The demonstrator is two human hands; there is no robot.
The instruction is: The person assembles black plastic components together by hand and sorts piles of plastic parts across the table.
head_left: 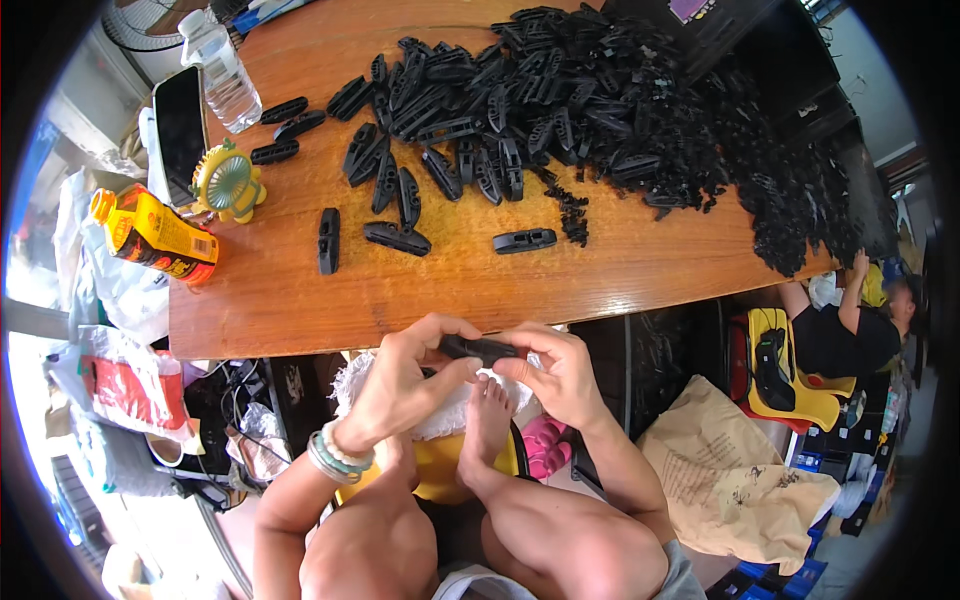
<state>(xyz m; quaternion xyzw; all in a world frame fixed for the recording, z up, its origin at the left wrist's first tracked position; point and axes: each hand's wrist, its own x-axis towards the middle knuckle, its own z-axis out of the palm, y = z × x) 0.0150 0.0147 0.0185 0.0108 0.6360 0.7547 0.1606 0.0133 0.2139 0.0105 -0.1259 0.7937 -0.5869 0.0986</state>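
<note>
Just off the table's near edge, both hands grip one long black plastic part (478, 348). My left hand (415, 375), with bracelets at the wrist, pinches its left end. My right hand (555, 368) has thumb and fingers closed on its right end. On the wooden table (400, 300) beyond them lie similar loose black parts, among them an upright one (328, 241), a slanted one (397, 238) and a level one (524, 240). A short trail of tiny black pieces (572, 215) lies beside the level part. What the fingertips cover on the held part is hidden.
A large heap of black parts (450, 90) runs into a pile of small black pieces (700, 150). At left stand an orange drink bottle (165, 235), a small fan (227, 182), a phone (180, 130) and a clear bottle (225, 80). Another person (850, 330) sits at far right.
</note>
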